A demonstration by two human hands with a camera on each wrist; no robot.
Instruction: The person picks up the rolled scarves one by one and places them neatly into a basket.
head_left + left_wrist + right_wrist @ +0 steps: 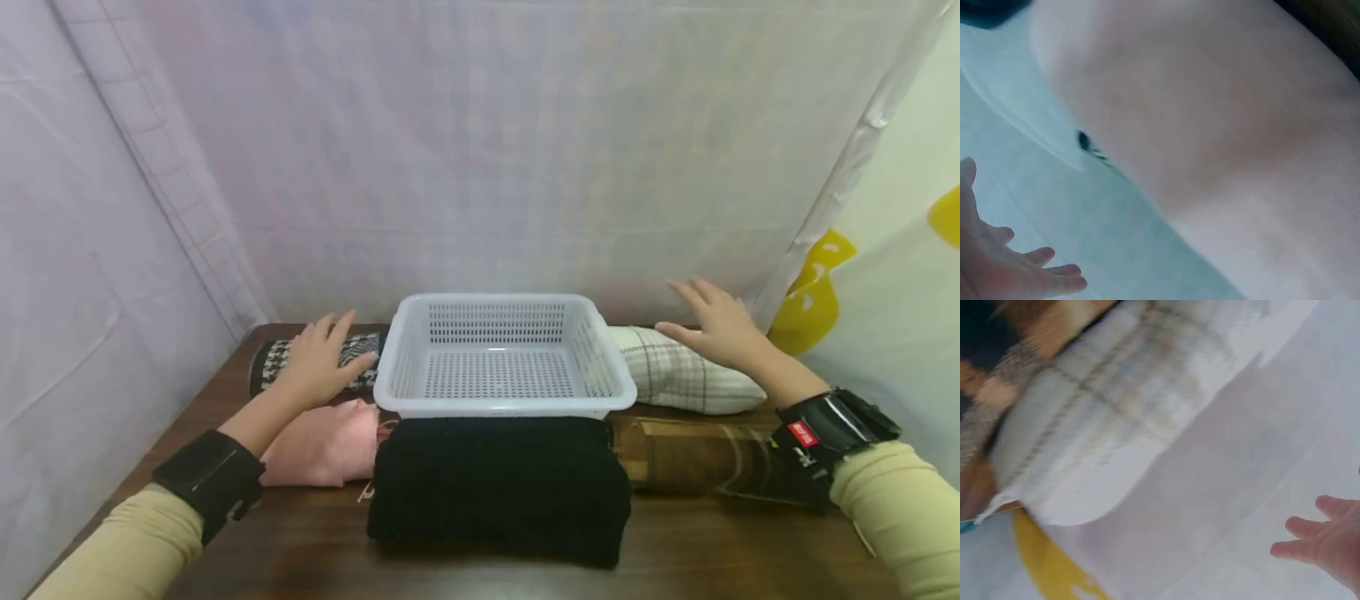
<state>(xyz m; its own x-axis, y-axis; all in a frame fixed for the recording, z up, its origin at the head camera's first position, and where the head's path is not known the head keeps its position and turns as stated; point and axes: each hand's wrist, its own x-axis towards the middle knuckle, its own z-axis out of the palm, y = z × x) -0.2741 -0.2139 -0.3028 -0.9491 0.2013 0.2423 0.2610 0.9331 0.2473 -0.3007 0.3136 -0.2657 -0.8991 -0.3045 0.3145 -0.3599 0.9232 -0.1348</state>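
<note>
My left hand (315, 360) is held with spread fingers over the black-and-white houndstooth cloth (272, 364) and the pink cloth (333, 442), left of a white plastic basket (504, 407). It holds nothing. On the other side, my right hand (722, 330) hovers with its fingers extended above the rolled white plaid cloth (686, 375), also holding nothing. That roll (1110, 419) shows large in the right wrist view, apart from the fingers. The basket sits between both hands, with nothing inside it. A folded black cloth (498, 492) lies right in front of it.
To the right of the black cloth lies a brown plaid roll (682, 454), partly under my right wrist in the head view. Everything rests on a dark wooden table (300, 550). White sheeting (480, 150) hangs behind and at the sides, with yellow shapes (810, 308) on the right.
</note>
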